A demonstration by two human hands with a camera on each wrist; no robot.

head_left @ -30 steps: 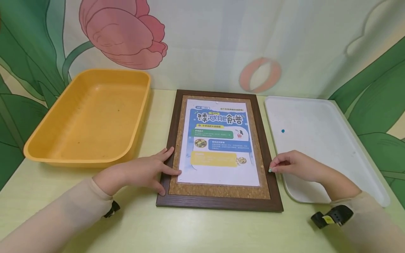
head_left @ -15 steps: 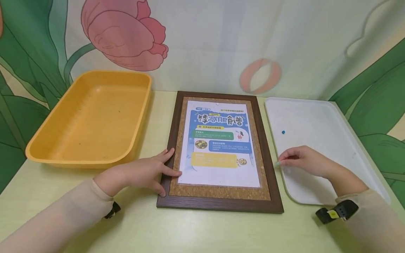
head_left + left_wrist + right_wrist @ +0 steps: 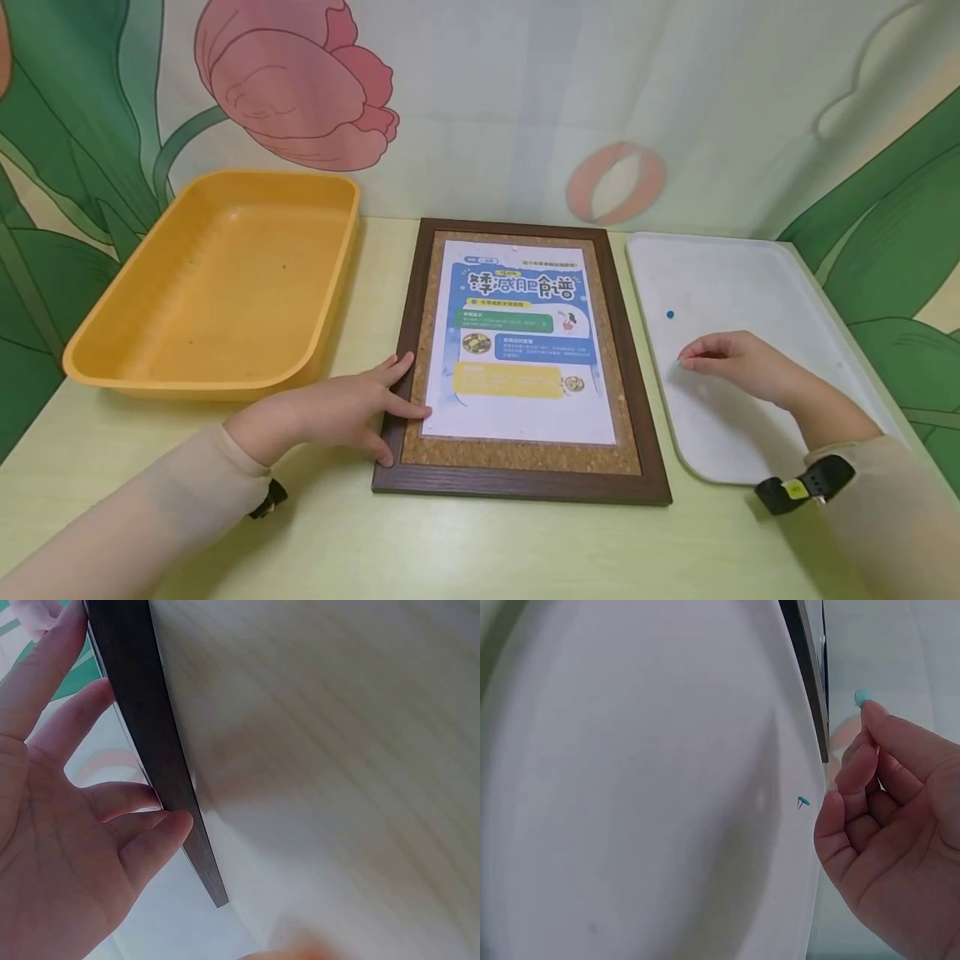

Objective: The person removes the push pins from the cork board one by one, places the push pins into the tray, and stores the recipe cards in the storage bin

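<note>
- Pin (image 3: pixel 862 697), pinched by the right hand (image 3: pixel 738 362), has moved from the framed board's (image 3: pixel 517 482) edge to over the tray (image 3: pixel 720 275) — now apart.
- Left hand (image 3: pixel 341 408), fingers spread, touches the board.

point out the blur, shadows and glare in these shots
Head view: mostly sharp, but the small print on the sheet is too soft to read and a faint sheen lies on the table; left wrist view: dim, with an orange patch at the bottom too blurred to name; right wrist view: a soft dark shadow falls across the white tray.
</note>
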